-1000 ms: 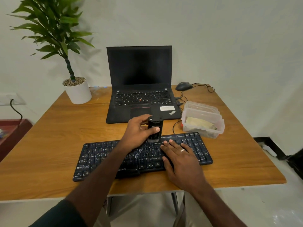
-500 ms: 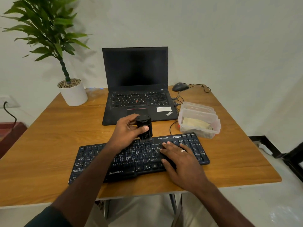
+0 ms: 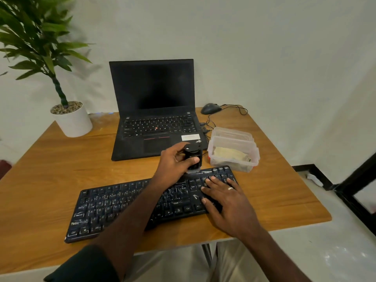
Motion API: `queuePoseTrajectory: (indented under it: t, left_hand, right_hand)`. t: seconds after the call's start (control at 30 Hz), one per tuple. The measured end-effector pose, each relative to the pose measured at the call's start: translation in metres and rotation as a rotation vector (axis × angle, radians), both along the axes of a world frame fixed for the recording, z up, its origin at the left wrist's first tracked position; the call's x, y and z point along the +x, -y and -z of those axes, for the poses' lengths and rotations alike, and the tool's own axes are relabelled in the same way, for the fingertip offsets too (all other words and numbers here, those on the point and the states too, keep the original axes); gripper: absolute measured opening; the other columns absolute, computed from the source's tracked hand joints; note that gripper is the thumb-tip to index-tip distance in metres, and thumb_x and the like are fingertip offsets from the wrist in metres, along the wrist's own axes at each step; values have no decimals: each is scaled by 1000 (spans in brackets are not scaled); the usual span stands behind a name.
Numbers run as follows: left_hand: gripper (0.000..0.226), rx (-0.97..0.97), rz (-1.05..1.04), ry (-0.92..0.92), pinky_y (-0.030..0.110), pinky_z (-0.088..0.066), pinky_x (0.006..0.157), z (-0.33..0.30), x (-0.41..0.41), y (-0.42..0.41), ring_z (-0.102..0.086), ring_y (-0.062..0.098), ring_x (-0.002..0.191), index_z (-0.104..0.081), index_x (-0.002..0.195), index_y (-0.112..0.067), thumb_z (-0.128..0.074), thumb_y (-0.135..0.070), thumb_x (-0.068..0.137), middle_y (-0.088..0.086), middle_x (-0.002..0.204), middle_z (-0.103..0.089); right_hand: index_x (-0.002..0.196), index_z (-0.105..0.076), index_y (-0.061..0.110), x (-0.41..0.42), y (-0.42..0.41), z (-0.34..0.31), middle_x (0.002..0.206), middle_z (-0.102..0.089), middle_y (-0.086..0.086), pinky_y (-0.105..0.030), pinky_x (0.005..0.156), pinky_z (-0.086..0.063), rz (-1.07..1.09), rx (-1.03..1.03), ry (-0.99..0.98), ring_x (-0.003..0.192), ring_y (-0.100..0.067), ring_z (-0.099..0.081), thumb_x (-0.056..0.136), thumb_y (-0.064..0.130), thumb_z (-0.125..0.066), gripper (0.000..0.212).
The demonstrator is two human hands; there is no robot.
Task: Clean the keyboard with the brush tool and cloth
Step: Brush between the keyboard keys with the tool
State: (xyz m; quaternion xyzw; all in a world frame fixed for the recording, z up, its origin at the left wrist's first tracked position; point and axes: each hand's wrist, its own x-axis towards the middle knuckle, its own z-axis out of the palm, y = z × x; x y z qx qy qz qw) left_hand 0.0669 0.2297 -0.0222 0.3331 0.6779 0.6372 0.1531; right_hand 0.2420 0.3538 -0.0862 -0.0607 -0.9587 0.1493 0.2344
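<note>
A black keyboard [image 3: 114, 210] lies across the front of the wooden desk [image 3: 40, 176], its keys marked with pale streaks. My left hand [image 3: 173, 161] grips a short black brush tool [image 3: 194, 155] held upright, its bristle end down on the keyboard's top row right of centre. My right hand [image 3: 225, 202] rests flat on the keyboard's right part, fingers spread, with a ring on one finger. A folded yellowish cloth [image 3: 227, 153] lies inside a clear plastic box [image 3: 234, 139] just behind the keyboard's right end.
An open black laptop [image 3: 154, 110] with a dark screen stands behind the keyboard. At the back right lies a wired mouse [image 3: 210, 108], its cables running by the box. A white potted plant [image 3: 71, 119] occupies the back left corner. The desk's right edge drops to a pale floor.
My left hand has carried the brush tool along the keyboard's top row, left and then back right toward the box. The right hand stays on the keys. The head camera has shifted.
</note>
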Motion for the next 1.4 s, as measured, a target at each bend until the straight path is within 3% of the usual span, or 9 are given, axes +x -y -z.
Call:
queuePoseTrajectory:
  t: [0.17,0.27,0.37,0.6,0.77,0.93,1.17,1.33,1.4]
  left_hand:
    - [33,43,-146,34,41,-58,94,-6,-15,18,-71,8,99,-68,114,-17,-77,-7,83,-4,103,-74]
    - [29,-18,-25,30,44,-59,89,-7,-17,22,-72,17,102,-70,105,-23,-77,-6,83,-1,106,-75]
    - [29,-48,38,24,38,-61,85,0,-8,8,-73,22,102,-70,109,-15,-77,-4,84,2,109,-74]
    - [34,-3,-98,-63,22,-57,86,7,-2,-16,-72,7,100,-69,113,-11,-79,-3,82,0,107,-74]
    - [29,51,-35,57,34,-62,76,2,3,-3,-74,20,96,-69,109,-15,-77,-2,84,3,107,-74]
    - [34,-25,66,-42,27,-61,78,0,16,-29,-74,11,95,-70,111,-16,-78,-1,82,0,109,-72]
    - [32,-43,-144,-147,16,-53,87,1,-8,-23,-69,-4,95,-69,107,-17,-82,-7,80,-10,101,-72]
    - [30,48,-7,-1,39,-59,87,1,2,-21,-70,18,108,-72,109,-21,-80,-11,82,1,108,-75]
    - [31,3,27,-50,27,-59,83,3,12,-30,-69,9,106,-71,108,-21,-80,-7,81,-2,107,-74]
  right_hand:
    - [128,-68,28,0,-1,0,141,-59,8,-46,117,-33,8,19,15,140,-5,-42,99,48,-46,41]
    - [127,-68,28,0,-2,1,141,-59,7,-44,117,-31,5,18,7,140,-6,-43,99,47,-47,40]
    - [127,-68,28,1,0,1,140,-60,7,-44,117,-31,6,25,3,139,-6,-44,99,46,-47,40]
    - [127,-68,28,2,2,-1,140,-60,7,-45,117,-32,7,17,-1,139,-6,-44,99,46,-48,39]
    - [126,-68,27,0,0,0,139,-61,6,-48,115,-35,8,26,-3,138,-8,-46,98,45,-49,38]
    - [125,-68,27,2,1,0,139,-61,5,-48,115,-35,3,35,-4,139,-9,-45,98,44,-50,37]
    - [127,-67,28,3,1,-1,141,-60,8,-46,117,-33,7,29,6,140,-6,-43,98,45,-49,38]
    - [124,-69,26,1,0,-1,138,-62,6,-47,115,-35,0,17,-13,138,-8,-46,97,43,-51,36]
    - [124,-69,26,2,0,0,138,-62,6,-47,115,-35,-1,17,-17,138,-8,-46,98,43,-51,36]
